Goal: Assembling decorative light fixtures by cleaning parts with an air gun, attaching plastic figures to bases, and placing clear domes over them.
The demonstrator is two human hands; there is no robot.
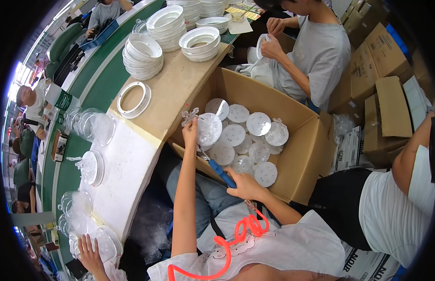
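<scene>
My left hand [191,133] is closed on a clear round plastic disc [209,129], held over the near left side of an open cardboard box [303,157]. A clear branching plastic piece [189,115] shows at my fingertips; I cannot tell if it is joined to the disc. My right hand [246,184] is wrapped round a blue-handled hand tool [221,173]. Its metal end points to the disc, apart from it or touching, I cannot tell. Several clear discs [234,135] with small holes lie loosely in the box below.
White rings [198,44] stand stacked on the table [133,161] to the left, beside more clear discs [92,167]. A co-worker [316,51] holds a white ring across the box. Another person's hand [88,255] rests lower left. A red coiled cord [224,243] hangs across my front.
</scene>
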